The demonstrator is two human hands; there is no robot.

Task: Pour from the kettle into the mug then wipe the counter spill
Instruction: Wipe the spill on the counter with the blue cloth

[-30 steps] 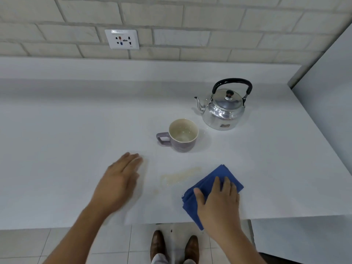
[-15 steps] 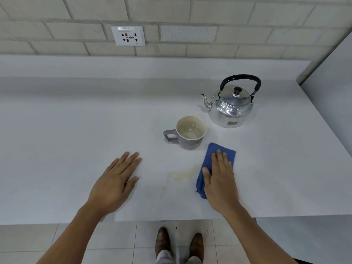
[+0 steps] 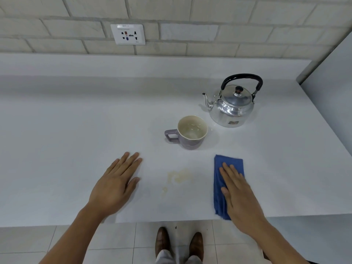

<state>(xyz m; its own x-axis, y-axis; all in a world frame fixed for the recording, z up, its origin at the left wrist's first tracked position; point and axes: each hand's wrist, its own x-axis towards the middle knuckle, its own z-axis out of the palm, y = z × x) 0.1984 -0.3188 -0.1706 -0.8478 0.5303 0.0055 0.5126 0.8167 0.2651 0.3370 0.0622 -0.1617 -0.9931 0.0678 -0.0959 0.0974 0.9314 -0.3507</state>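
A small sticker is showing low on the front of the kettle (image 3: 232, 107), but its print is too small to read; the wall socket (image 3: 128, 34) above the desk (image 3: 57, 130) is carrying a faint line of lettering along its top edge that is likewise illegible. No other writing is showing.

The kettle is standing upright at the back right of the desk, black handle raised, lid on, spout pointing left. The mug (image 3: 190, 133) is sitting just in front and to the left of it, apart from it, handle pointing left, with a pale interior. The spill (image 3: 179, 177), a thin yellowish patch with a smaller drop below it, is lying on the desk nearer the front edge, between the two hands.

The right hand (image 3: 240, 199) is lying flat, palm down, on the folded blue cloth (image 3: 219, 185), fingers (image 3: 227, 173) stretched out and pressing rather than gripping. The cloth is sitting to the right of the spill, not touching it, its near end reaching the desk's front edge. The left hand (image 3: 114, 185) is resting open, palm down, on the bare desk to the left of the spill, holding nothing. Brown shoes (image 3: 162, 241) are showing on the tiled floor below.
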